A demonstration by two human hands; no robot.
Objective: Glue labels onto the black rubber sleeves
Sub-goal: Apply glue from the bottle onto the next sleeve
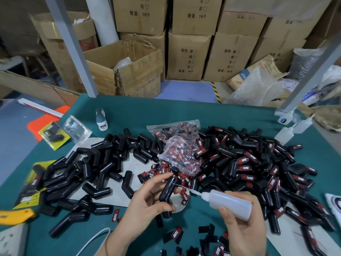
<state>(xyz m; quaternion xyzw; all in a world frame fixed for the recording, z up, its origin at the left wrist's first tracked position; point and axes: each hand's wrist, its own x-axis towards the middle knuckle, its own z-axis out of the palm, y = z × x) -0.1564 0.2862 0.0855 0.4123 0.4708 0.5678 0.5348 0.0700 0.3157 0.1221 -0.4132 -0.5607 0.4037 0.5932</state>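
My left hand grips a bent black rubber sleeve above the green table. My right hand holds a translucent glue bottle, its thin nozzle pointing left and almost touching the sleeve's upper part. Red-and-black "TAPER" labels lie loose just beyond the sleeve, and more fill a clear plastic bag. A pile of unlabelled sleeves spreads on the left. Sleeves with labels on them are heaped on the right.
Spare glue bottles stand at the far right of the table. A white bottle, a clear blister shell and yellow packaging cards lie at the far left. Cardboard boxes are stacked behind. Loose labels lie near the front edge.
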